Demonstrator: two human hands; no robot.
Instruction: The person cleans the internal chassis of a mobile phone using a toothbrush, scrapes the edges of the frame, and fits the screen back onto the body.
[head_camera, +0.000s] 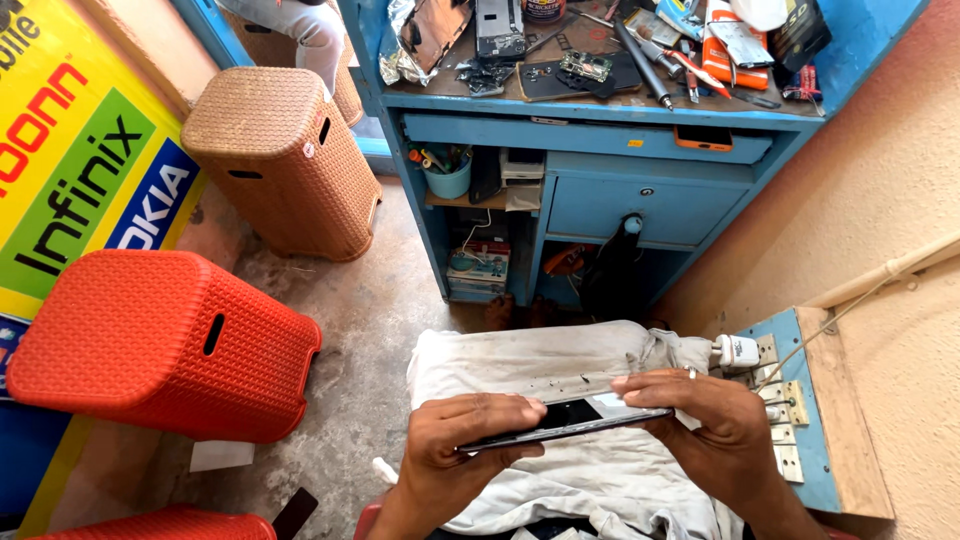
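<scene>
While edge-gripped, phone (570, 418) between hands (590, 430)

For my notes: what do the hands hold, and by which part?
A dark flat phone: left hand grips its left end, right hand its right end.

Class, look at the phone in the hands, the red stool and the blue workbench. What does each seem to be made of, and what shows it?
Phone: seemingly glass, glossy black face catching light, with a thin dark edge.
Red stool: likely moulded plastic, with an even woven texture and a cut handle slot.
Blue workbench: probably painted wood, with flat boards and worn, scuffed matt paint.
</scene>
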